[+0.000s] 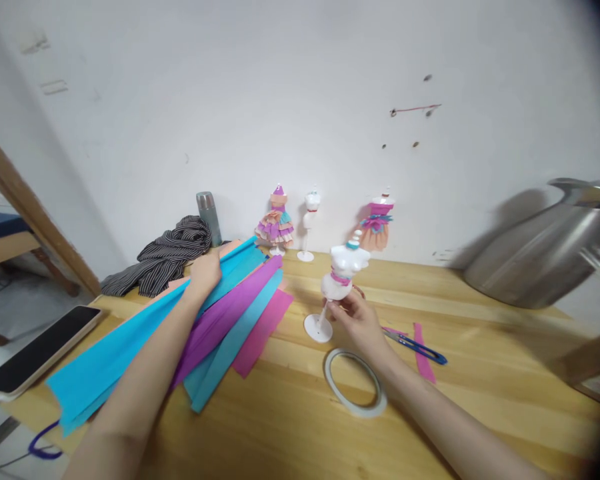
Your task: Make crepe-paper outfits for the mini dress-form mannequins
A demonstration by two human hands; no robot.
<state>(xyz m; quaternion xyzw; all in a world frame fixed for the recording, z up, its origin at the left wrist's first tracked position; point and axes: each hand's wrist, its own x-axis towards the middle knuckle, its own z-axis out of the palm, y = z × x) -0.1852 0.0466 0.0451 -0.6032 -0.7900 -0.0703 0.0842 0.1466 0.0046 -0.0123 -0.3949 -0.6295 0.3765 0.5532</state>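
Note:
My left hand (207, 272) is closed on a long sheet of bright blue crepe paper (125, 343), its fingertips partly hidden. Under and beside that sheet fan out purple crepe paper (230, 310), a teal piece (233, 350) and a pink piece (265, 333). With its fingers around the thin stem, my right hand (355, 317) grips a small white mannequin (337, 287), which tilts slightly to the right. A pink strip circles the mannequin's waist and teal shows at its neck. Just below my right hand lies a roll of double-sided tape (333, 383).
Blue-handled thread snips (420, 347) and a pink paper strip (424, 353) lie at right. Along the wall stand a dressed mannequin (275, 223), a white one (309, 220) and another dressed one (379, 223). A steel jug (530, 247), phone (40, 350), striped cloth (173, 257) and flask (209, 217) surround them.

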